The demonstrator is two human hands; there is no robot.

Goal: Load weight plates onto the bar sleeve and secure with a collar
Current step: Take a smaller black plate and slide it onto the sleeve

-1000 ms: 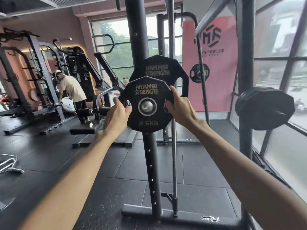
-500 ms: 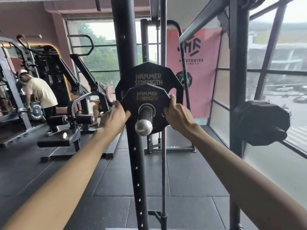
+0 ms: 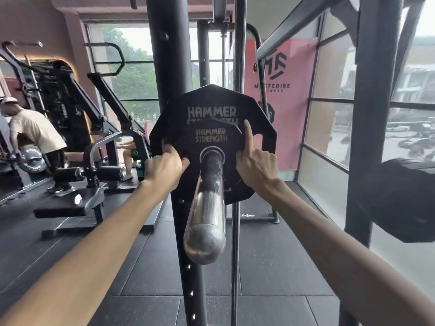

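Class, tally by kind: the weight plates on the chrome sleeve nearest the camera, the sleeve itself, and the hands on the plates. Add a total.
Weight plates: 2, the large plate and the small plate in front of it
Bar sleeve: 1
Hands: 2, left hand and right hand
Total: 5

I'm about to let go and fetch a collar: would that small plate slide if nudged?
The small plate probably slides easily, since the sleeve is smooth polished metal. It looks rigid and dense, so it shouldn't flex. Threaded on the sleeve, it likely can't tip or roll.
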